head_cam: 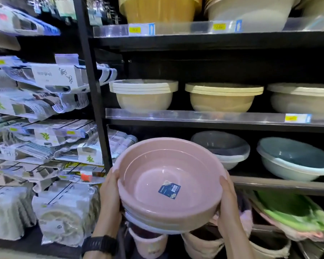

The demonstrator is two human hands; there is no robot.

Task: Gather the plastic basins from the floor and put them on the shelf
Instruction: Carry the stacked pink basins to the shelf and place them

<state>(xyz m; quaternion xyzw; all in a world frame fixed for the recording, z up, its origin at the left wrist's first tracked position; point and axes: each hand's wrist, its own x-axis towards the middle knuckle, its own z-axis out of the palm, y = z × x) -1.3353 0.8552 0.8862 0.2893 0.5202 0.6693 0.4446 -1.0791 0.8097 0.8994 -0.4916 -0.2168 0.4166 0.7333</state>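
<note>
Fingers (114,173) wrap opposite sides of a nested stack of pink plastic basins (157,165), the left hand (110,189) and right hand (228,200) gripping it at the rim, held up before the left end of a lower shelf (281,184), near the grey basins (219,146). The stack looks light, stiff and smooth, so likely slippery, and is best gripped under the rims

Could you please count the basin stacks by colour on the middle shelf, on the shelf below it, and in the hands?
Cream stacks: 3
Grey stack: 1
Blue stack: 1
Pink stack, gripped by left hand and right hand: 1
Total: 6
</note>
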